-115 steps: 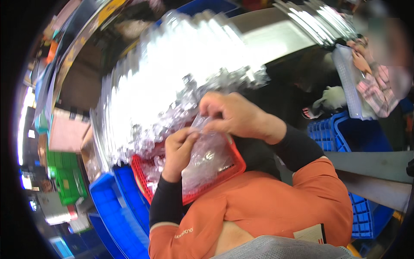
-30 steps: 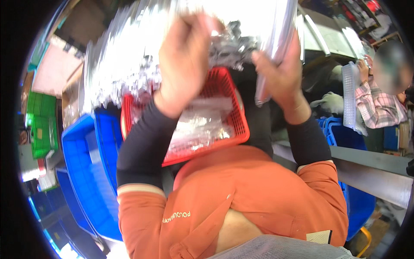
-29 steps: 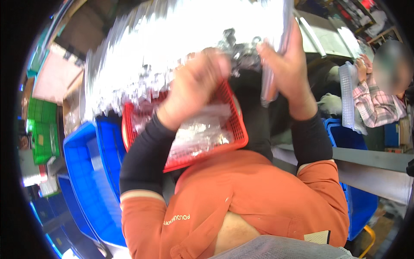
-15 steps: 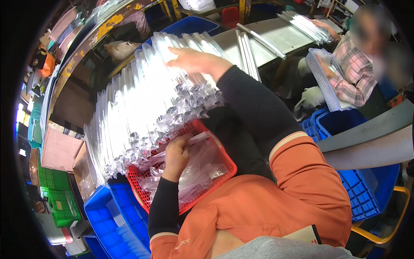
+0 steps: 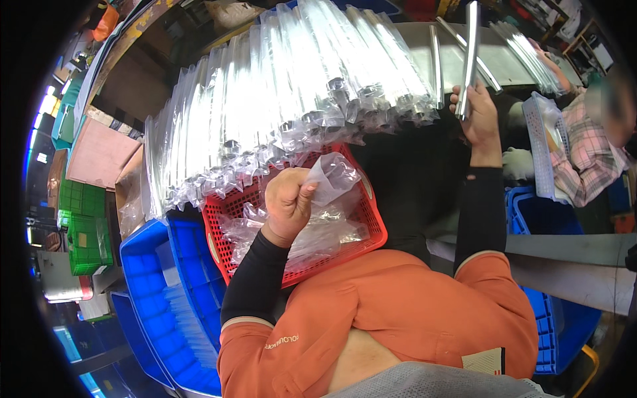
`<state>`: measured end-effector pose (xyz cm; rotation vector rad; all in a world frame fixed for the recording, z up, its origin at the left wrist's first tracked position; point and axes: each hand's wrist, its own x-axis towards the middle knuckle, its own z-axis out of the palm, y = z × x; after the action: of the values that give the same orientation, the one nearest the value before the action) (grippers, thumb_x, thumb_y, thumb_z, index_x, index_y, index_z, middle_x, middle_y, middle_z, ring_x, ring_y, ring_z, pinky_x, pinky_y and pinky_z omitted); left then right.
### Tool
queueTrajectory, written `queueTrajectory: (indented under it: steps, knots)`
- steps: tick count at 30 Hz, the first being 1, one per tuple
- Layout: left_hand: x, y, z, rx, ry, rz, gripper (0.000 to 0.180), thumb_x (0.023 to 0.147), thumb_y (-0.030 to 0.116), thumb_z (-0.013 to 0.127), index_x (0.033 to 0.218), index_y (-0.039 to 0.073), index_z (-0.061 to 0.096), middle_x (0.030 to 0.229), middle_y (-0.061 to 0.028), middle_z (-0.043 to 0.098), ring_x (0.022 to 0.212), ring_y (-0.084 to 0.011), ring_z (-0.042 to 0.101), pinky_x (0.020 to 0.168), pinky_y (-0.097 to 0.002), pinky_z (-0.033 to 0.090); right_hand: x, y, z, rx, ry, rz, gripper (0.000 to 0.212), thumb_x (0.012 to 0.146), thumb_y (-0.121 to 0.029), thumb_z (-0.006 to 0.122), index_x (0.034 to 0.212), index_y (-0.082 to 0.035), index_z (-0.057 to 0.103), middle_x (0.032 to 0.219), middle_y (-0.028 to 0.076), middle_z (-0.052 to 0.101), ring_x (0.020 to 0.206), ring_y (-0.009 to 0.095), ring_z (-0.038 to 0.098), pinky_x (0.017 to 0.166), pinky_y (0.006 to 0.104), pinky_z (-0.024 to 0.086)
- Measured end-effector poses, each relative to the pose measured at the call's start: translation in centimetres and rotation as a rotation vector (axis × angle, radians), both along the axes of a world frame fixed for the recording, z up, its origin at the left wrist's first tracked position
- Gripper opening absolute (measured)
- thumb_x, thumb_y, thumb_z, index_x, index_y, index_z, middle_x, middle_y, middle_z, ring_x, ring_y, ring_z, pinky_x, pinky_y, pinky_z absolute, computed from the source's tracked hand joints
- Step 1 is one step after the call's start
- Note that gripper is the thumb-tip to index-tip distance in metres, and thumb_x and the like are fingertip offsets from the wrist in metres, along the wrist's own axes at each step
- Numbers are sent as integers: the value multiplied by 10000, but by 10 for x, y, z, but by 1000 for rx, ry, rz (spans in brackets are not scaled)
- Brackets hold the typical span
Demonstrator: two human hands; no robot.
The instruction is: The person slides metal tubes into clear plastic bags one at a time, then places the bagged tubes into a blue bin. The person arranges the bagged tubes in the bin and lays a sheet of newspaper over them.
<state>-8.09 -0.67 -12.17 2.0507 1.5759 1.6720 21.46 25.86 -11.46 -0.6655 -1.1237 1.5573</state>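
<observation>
A person's left hand [image 5: 286, 202], at the centre of the frame, is clenched around a clear plastic bag [image 5: 334, 179], above a red basket [image 5: 376, 222] holding more clear plastic; the right hand [image 5: 479, 123], upper right, grasps the lower end of a shiny tube [image 5: 470, 60], well apart from the bag; plastic-wrapped tubes [image 5: 285, 86] lie side by side across the upper middle; a blue crate [image 5: 142, 292] stands lower left; a co-worker's plaid sleeve [image 5: 584, 176] shows far right.
</observation>
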Motion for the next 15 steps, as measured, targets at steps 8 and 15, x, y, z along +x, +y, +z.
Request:
queueTrajectory:
  steps: [8, 15]
  knots:
    - [4, 5, 12, 62, 204, -57, 147, 894, 179, 617, 890, 33, 625, 792, -106, 654, 679, -288, 627, 630, -360, 486, -78, -80, 99, 28, 636, 324, 335, 853, -48, 573, 1151, -36, 420, 779, 83, 524, 642, 178, 537, 586, 330, 475]
    - [16, -6, 15, -150, -178, -56, 217, 887, 169, 648, 1054, 30, 644, 886, -126, 681, 752, -251, 659, 685, -328, 514, -157, -164, 85, 660, 465, 67, 376, 882, 20, 506, 1218, -90, 376, 804, 101, 537, 665, 193, 571, 591, 364, 525]
